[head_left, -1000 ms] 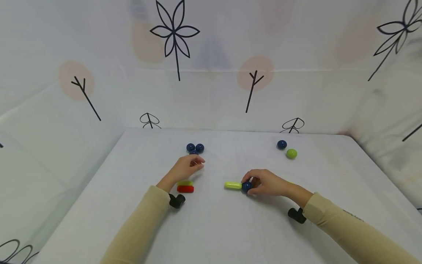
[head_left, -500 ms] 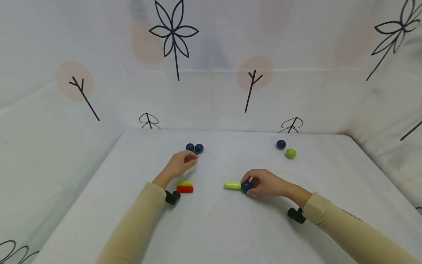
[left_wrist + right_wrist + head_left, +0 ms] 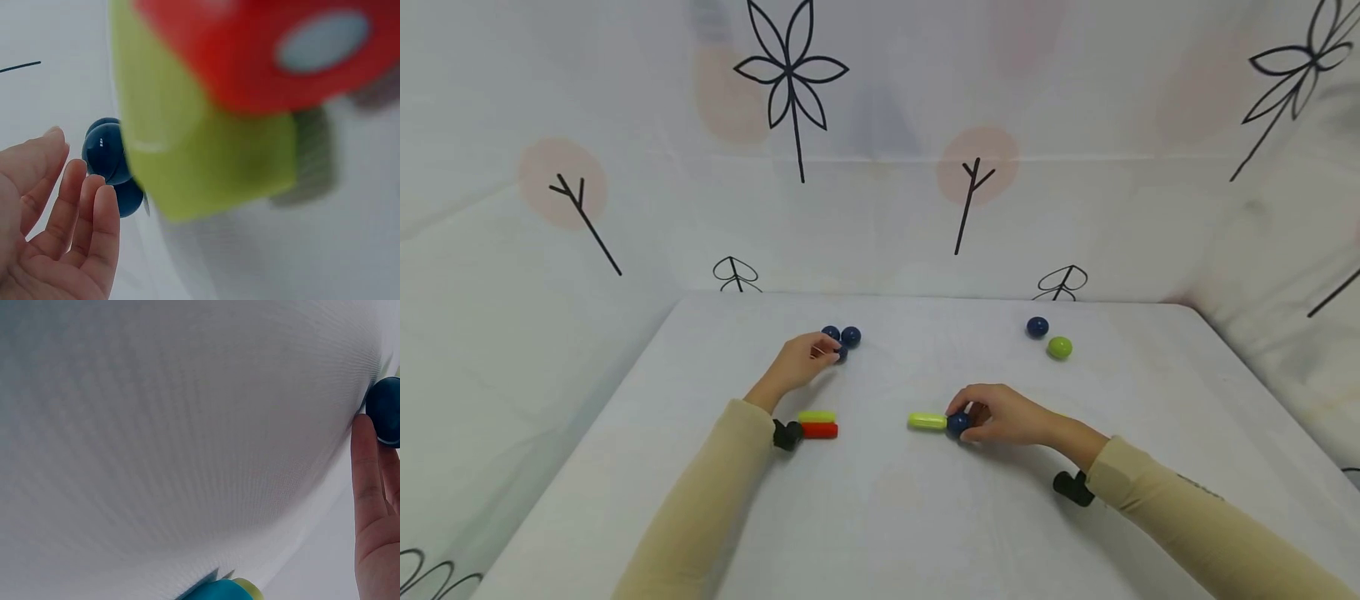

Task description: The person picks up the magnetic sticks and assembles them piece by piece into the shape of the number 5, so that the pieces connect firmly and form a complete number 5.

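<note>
left hand (image 3: 795,360) has shifted beside three blue balls (image 3: 851,337), fingertips (image 3: 75,172) parted; right hand (image 3: 1006,416) pinches another blue ball (image 3: 957,424).

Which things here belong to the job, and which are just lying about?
Seemingly in use:
Glossy dark blue ball, pinched by the right hand
Glossy yellow-green rod, end at that ball
Three glossy dark blue balls near the left hand

Seemingly lying about:
Glossy red rod
Second yellow-green rod
Far-right dark blue ball
Light green ball

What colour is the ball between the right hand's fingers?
Dark blue; the ball shows best in the head view.
</note>
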A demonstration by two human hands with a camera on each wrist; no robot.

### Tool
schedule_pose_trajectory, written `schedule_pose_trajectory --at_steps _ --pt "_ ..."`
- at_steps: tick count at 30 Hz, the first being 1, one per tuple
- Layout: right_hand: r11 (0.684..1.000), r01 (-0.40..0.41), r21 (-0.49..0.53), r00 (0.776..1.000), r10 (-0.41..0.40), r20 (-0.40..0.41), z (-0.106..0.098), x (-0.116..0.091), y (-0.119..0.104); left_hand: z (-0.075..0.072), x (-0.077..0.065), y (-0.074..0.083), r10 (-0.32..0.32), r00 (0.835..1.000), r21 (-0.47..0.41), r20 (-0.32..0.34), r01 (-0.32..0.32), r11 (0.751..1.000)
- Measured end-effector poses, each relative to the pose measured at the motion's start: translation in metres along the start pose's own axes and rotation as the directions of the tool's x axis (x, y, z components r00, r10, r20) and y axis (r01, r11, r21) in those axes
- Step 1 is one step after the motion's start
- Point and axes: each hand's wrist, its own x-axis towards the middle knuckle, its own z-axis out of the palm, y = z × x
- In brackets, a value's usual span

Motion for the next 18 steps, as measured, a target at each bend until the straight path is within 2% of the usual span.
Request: schedule_pose_trajectory --at_steps 10,18 --pt "1.0 -0.009 0.008 1.0 0.009 0.003 0.0 0.001 0.0 -0.002 0.008 -0.002 -0.016 1.0 -0.011 -0.022 0.016 1.0" --pt "1.0 -0.016 0.006 1.0 0.016 0.001 0.001 0.001 0.001 -0.005 0.015 -0.003 -0.056 0.998 -0.031 0.006 0.056 0.998"
